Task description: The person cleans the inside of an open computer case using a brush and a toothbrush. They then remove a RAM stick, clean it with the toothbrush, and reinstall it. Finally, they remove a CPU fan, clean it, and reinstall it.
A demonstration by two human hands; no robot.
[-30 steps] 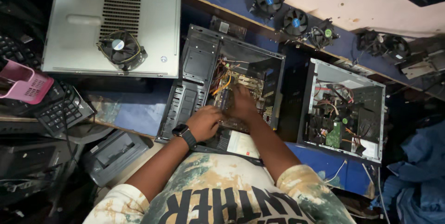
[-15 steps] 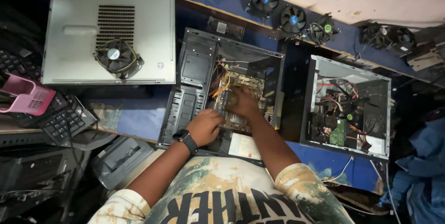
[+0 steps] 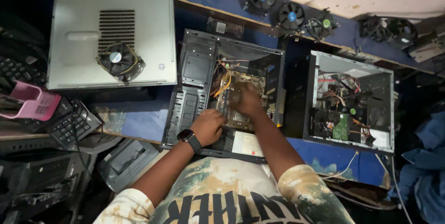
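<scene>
Inside black metal case (image 3: 194, 66), hands seemingly on motherboard (image 3: 241, 92)

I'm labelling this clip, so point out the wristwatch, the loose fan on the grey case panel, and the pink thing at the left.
wristwatch (image 3: 186, 136), head view, on its dark face.
loose fan (image 3: 116, 58), head view, on its hub.
pink thing (image 3: 32, 103), head view, on its top surface.
</scene>
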